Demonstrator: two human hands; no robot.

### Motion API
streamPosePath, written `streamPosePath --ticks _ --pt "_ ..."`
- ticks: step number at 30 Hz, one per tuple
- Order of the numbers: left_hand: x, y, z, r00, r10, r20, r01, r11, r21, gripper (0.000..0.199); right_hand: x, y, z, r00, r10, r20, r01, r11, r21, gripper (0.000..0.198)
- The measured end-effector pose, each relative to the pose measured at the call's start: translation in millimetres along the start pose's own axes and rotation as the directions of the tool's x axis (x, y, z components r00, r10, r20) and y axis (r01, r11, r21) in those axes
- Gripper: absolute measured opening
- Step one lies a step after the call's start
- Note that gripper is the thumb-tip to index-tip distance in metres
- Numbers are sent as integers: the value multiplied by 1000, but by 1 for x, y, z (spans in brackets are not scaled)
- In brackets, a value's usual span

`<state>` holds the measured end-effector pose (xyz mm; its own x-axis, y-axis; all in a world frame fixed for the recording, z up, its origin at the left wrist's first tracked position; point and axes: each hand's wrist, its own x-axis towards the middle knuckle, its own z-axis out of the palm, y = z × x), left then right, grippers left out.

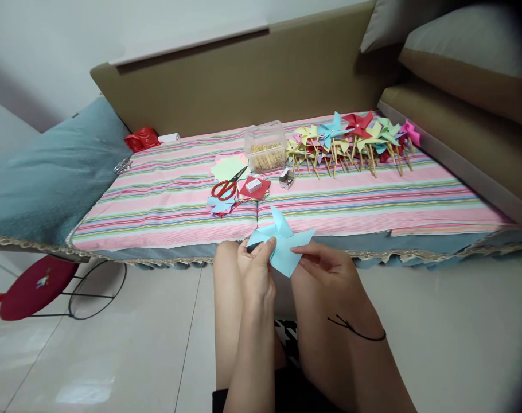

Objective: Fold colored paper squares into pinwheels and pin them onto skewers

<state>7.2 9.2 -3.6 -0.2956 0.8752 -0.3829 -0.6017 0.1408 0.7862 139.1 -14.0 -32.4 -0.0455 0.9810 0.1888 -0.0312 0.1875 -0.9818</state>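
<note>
A light blue paper pinwheel [285, 252], partly folded, is held over my knees between both hands. My left hand [260, 258] pinches its left side, the thumb pressing near the middle of the paper. With thumb and fingertips, my right hand [325, 261] grips the paper at its right side. One blade stands up toward the couch, and another points right. Just beyond lie red-handled scissors [225, 189], blue paper pieces [220, 205], a red paper square [261, 188] with a small white box [253, 184] on it, and an open small box [287, 179] of metal bits.
A clear plastic box [266, 150] of thin wooden sticks stands on the striped cloth [170, 189]. Several finished pinwheels [351, 140] on sticks lie to its right. A red plastic bag [142, 139] is at the far left. A dark red round stool [39, 287] stands on the floor.
</note>
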Motion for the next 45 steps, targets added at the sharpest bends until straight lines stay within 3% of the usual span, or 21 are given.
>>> streamPosePath --ticks 5,10,13,16,19,27,34,39,45 --pt "-5 -1 1 998 60 8 -60 998 30 55 4 -4 6 1000 14 -11 -14 1000 -20 9" --pt "-7 -4 1 993 116 -1 -115 987 116 63 7 -5 14 983 141 -121 -129 986 104 12" --pt "-7 -6 2 990 143 4 -143 982 124 66 9 -5 23 946 203 -253 -162 971 173 14" --pt "-9 -9 4 987 153 38 -157 980 121 61 11 -8 31 876 230 -423 -135 961 243 17" --pt "-11 -10 6 986 163 46 -168 977 130 59 12 -12 35 837 240 -492 -125 959 255 17" --pt "-14 -12 7 980 174 101 -187 972 140 52 10 -9 35 823 216 -526 -109 968 228 16" --pt "-13 -13 5 977 154 149 -176 974 144 54 13 -10 34 799 321 -509 -33 869 495 61" --pt "-13 -14 5 975 139 173 -166 975 149 54 13 -12 32 791 341 -508 -56 867 495 70" --pt "-16 -16 9 977 171 127 -184 977 103 51 11 -10 39 802 339 -491 -52 860 508 79"
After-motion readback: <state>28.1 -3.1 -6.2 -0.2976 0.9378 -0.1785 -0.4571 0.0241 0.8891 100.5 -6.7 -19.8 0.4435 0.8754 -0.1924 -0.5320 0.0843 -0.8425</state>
